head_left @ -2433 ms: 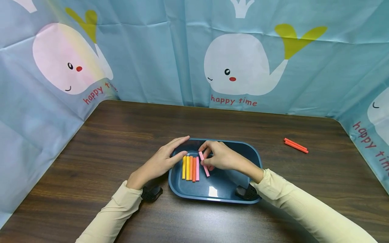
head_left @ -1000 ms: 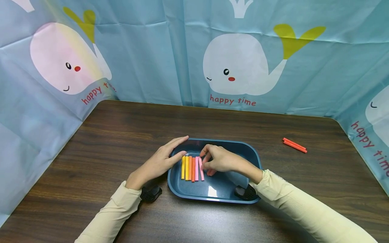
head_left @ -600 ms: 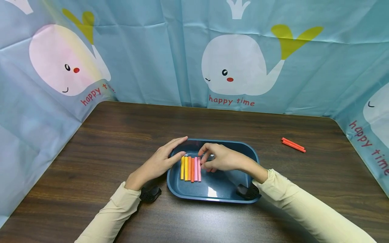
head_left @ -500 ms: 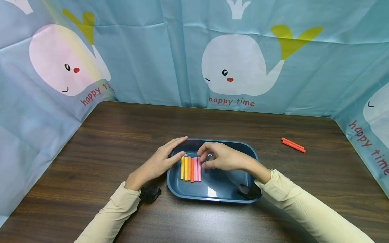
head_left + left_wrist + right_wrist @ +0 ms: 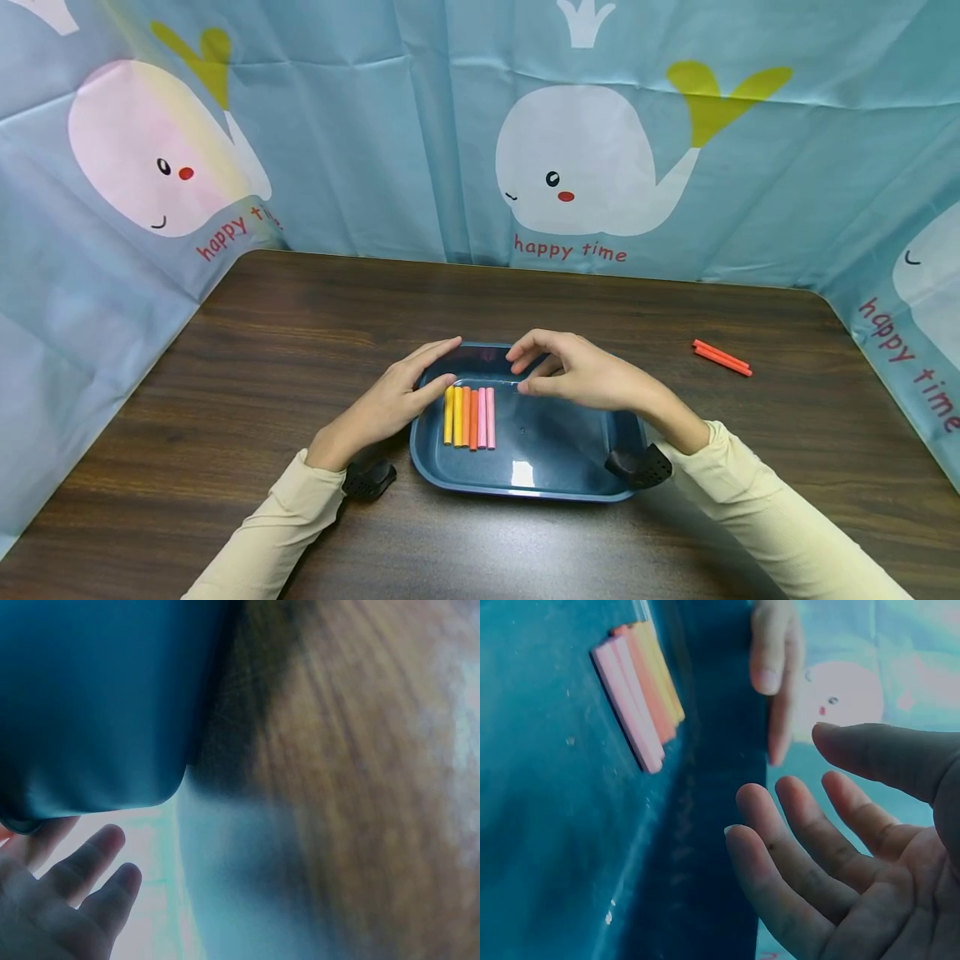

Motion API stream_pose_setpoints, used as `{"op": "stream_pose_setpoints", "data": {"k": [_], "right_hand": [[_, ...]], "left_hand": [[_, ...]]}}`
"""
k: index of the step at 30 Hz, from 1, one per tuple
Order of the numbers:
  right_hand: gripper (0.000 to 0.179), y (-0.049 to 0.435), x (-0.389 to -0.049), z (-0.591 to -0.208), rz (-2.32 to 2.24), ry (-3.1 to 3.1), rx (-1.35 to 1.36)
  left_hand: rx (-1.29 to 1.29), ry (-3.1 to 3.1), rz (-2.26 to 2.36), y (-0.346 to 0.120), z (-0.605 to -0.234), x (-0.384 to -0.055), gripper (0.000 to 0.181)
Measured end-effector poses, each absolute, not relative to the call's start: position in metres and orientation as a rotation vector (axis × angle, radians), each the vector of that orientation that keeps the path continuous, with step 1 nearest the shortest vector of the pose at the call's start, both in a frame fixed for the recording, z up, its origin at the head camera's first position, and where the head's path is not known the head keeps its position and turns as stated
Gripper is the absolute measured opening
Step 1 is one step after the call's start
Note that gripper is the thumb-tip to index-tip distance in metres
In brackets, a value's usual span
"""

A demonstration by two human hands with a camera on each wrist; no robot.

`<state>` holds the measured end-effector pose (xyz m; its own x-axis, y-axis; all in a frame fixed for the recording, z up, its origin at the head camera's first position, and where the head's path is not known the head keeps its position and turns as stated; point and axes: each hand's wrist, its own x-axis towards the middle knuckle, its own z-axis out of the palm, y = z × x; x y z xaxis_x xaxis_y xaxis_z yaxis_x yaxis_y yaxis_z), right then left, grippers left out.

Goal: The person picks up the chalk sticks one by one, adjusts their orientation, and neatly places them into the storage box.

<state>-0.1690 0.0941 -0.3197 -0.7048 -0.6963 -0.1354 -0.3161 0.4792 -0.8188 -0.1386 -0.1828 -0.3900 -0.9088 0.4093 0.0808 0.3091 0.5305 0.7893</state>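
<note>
Several slim chalk-like sticks (image 5: 464, 418) lie side by side in the left part of a blue tray (image 5: 525, 492), running from yellow through orange to pink. At the row's right end are two pink sticks (image 5: 630, 705). My left hand (image 5: 386, 408) rests on the tray's left rim, its thumb over the edge and its fingers (image 5: 82, 862) straight along the outside. Above the back of the tray hovers my right hand (image 5: 588, 371), holding nothing, its fingers loosely bent and apart from the thumb in the right wrist view.
Two red-orange sticks (image 5: 722, 357) lie together on the dark wood table (image 5: 300, 317), right of the tray. A light blue curtain (image 5: 375, 150) with whale prints closes off the back and sides. Each wrist wears a black camera (image 5: 639, 467).
My right hand has laid the second pink stick against the row, let go of it, and moved up and right. The left hand has stayed on the rim.
</note>
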Motion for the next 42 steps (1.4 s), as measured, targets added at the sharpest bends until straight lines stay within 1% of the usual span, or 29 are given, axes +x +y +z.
{"op": "stream_pose_setpoints", "data": {"k": [9, 42], "right_hand": [[0.031, 0.110, -0.171, -0.315, -1.118, 2.335, -0.819], [0.038, 0.183, -0.167, -0.303, -1.205, 2.496, -0.650]], "left_hand": [[0.619, 2.658, 1.315, -0.183, -0.391, -0.138, 0.057], [0.622, 2.655, 1.313, -0.182, -0.391, -0.140, 0.057]]}}
